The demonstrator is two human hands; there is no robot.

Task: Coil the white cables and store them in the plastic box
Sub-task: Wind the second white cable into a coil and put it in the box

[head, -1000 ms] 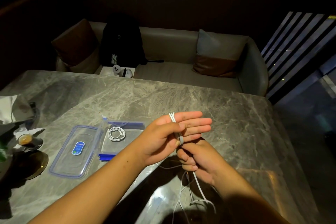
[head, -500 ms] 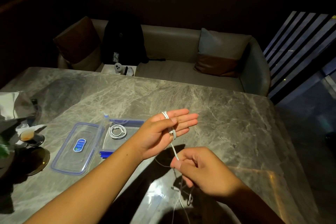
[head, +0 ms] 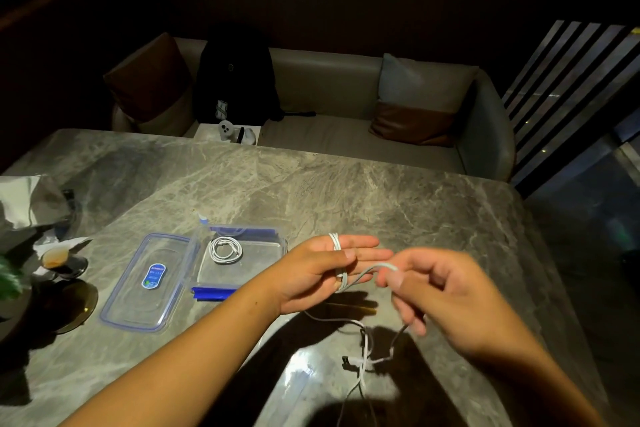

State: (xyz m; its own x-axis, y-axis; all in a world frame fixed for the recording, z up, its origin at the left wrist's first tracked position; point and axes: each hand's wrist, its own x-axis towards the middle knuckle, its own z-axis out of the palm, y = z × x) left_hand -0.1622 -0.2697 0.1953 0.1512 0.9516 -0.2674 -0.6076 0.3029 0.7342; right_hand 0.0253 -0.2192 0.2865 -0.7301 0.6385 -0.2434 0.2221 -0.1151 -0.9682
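left hand (head: pixel 317 272) held white cable (head: pixel 363 272) wound round flat fingers | right hand (head: pixel 438 291) pinched its free run | slack lay on table (head: pixel 398 204) | light, limp; grip near wraps | plastic box (head: pixel 280 244) held one coiled cable (head: pixel 225 250)

Dim overall, lit from above and slightly behind. Brightest on the marble table (head: pixel 398 191), with a hard glare patch near the bottom centre. Deep arm shadows cast across the tabletop below the left hand (head: pixel 311 274). Motion blur on the right hand (head: pixel 440 291), fingers smeared. Near black across the upper frame and left edge. Wide-angle bowing along the table's edges.
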